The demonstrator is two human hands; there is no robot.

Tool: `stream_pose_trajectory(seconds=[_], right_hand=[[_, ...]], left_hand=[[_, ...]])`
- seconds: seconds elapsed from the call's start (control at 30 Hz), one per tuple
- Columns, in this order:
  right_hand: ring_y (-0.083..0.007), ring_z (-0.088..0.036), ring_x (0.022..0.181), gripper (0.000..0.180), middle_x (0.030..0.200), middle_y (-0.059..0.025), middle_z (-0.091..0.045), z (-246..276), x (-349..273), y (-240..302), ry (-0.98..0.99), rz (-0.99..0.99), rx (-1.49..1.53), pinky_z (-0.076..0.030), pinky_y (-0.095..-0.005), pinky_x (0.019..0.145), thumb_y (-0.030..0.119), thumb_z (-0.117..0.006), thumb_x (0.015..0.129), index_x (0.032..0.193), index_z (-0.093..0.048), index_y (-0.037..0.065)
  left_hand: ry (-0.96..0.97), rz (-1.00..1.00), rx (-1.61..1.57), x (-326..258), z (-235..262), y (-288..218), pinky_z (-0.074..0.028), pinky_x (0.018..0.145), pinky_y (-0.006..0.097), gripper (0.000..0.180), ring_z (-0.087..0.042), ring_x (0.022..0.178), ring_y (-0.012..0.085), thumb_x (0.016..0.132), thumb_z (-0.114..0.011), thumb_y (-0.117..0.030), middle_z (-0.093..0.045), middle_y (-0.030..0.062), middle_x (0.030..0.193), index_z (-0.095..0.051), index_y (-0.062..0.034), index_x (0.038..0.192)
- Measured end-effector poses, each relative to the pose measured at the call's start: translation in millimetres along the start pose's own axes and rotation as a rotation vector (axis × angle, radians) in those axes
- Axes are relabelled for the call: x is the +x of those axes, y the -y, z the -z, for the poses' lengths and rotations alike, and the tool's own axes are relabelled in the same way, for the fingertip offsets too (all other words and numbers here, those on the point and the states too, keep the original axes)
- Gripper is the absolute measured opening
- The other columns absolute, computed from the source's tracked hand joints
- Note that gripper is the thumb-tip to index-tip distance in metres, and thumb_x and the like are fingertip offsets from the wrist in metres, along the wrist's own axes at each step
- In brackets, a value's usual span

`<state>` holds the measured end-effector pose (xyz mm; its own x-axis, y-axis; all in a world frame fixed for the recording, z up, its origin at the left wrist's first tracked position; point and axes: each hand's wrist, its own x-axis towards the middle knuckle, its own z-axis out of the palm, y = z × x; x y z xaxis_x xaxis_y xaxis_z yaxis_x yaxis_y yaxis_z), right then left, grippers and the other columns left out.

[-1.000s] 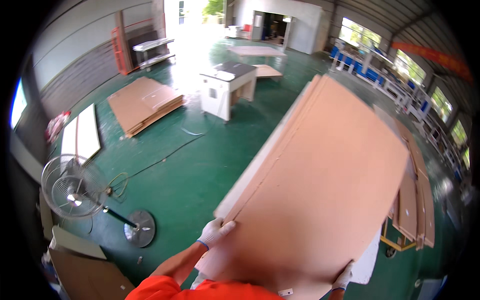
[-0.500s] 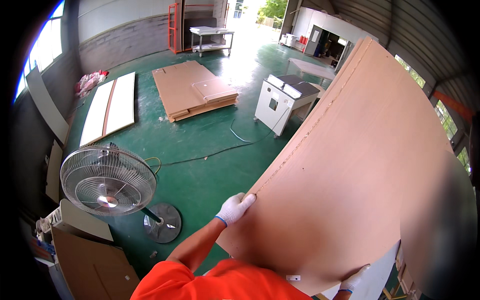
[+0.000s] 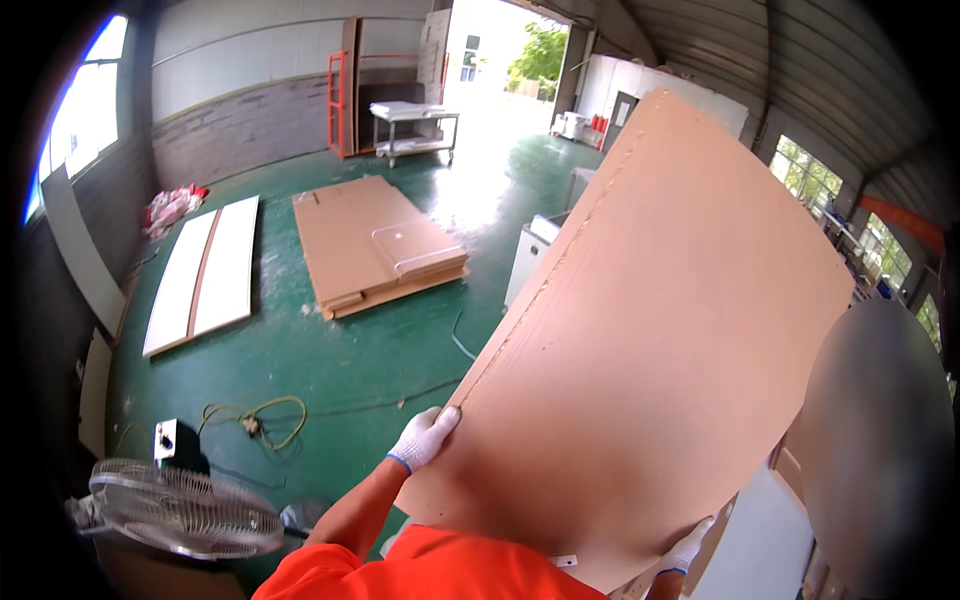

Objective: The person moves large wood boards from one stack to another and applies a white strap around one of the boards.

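Note:
A large tan wooden panel (image 3: 640, 320) stands tilted up in front of me, with a rough chipped line running along its left edge. My left hand (image 3: 424, 438), in a white knit glove with a blue cuff, grips that left edge, thumb over the face. Low on the opposite side, my right hand (image 3: 688, 548), gloved the same way, holds the panel's lower right edge; most of its fingers are hidden behind or under the board. A small white fitting (image 3: 564, 561) shows at the panel's lower edge, close to my orange shirt.
A standing fan (image 3: 185, 508) is at the lower left, with a yellow-green cable (image 3: 290, 402) beyond it. Stacked brown boards (image 3: 365, 235) and white panels (image 3: 225, 260) lie on the green floor. A white machine (image 3: 525, 262) is partly behind my panel; a wheeled cart (image 3: 415, 117) stands farther back.
The panel and both hands have shifted left in view, and the panel now covers most of the white machine. The fan sits lower as my view has moved.

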<state>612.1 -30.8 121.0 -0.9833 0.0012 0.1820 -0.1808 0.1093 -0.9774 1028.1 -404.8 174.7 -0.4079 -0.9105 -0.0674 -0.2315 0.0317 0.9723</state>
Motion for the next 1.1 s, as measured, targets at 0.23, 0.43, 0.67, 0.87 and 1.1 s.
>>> stream_pose_trajectory(seconds=[0.23, 0.43, 0.67, 0.87, 1.1], right_hand=[[-0.0254, -0.058, 0.127, 0.061, 0.145, -0.0162, -0.055, -140.8, 52.0, 3.7, -0.049, -0.107, 0.318, -0.05, -0.036, 0.105, 0.045, -0.04, 0.109, 0.151, -0.043, 0.001], [-0.0249, -0.052, 0.134, 0.07, 0.154, -0.0108, -0.048, -200.7, 91.4, 58.0, -0.083, -0.166, 0.193, -0.041, -0.0369, 0.113, 0.055, -0.042, 0.106, 0.154, -0.041, 0.005], [-0.0249, -0.045, 0.142, 0.067, 0.158, -0.0105, -0.043, -243.6, 258.4, -61.3, -0.046, -0.139, 0.415, -0.037, -0.0348, 0.117, 0.052, -0.037, 0.108, 0.156, -0.038, 0.004], [-0.0243, -0.043, 0.142, 0.077, 0.158, -0.0076, -0.043, -318.2, 422.5, -52.0, 0.062, -0.269, 0.474, -0.035, -0.0361, 0.117, 0.062, -0.04, 0.104, 0.154, -0.04, 0.003], [-0.0261, -0.044, 0.141, 0.08, 0.156, -0.0105, -0.044, -456.8, 608.1, -84.2, 0.197, -0.116, 0.363, -0.033, -0.0384, 0.119, 0.063, -0.042, 0.104, 0.155, -0.038, 0.001]], left_hand=[[0.131, 0.034, -0.142, 177.9, -12.3, 13.3, -0.048, 0.085, 0.032, 0.067, -0.059, 0.089, 0.0161, 0.1, -0.053, -0.058, -0.066, 0.0096, 0.097, -0.065, 0.0051, 0.118], [0.266, 0.002, -0.207, 315.7, -62.3, -5.1, -0.047, 0.097, 0.035, 0.074, -0.061, 0.106, 0.0201, 0.1, -0.053, -0.058, -0.068, 0.0127, 0.113, -0.06, 0.0091, 0.129], [0.358, -0.019, -0.136, 498.4, -185.0, 0.3, -0.046, 0.098, 0.036, 0.075, -0.061, 0.107, 0.0225, 0.099, -0.051, -0.061, -0.068, 0.0157, 0.113, -0.063, 0.0089, 0.121], [0.283, 0.008, -0.197, 608.7, -287.4, -37.2, -0.047, 0.095, 0.037, 0.075, -0.062, 0.103, 0.0237, 0.099, -0.051, -0.062, -0.069, 0.0161, 0.107, -0.064, 0.0088, 0.118], [0.145, 0.02, -0.272, 739.1, -359.8, -41.3, -0.047, 0.095, 0.036, 0.078, -0.064, 0.104, 0.0245, 0.098, -0.053, -0.063, -0.07, 0.0181, 0.109, -0.063, 0.0095, 0.124]])
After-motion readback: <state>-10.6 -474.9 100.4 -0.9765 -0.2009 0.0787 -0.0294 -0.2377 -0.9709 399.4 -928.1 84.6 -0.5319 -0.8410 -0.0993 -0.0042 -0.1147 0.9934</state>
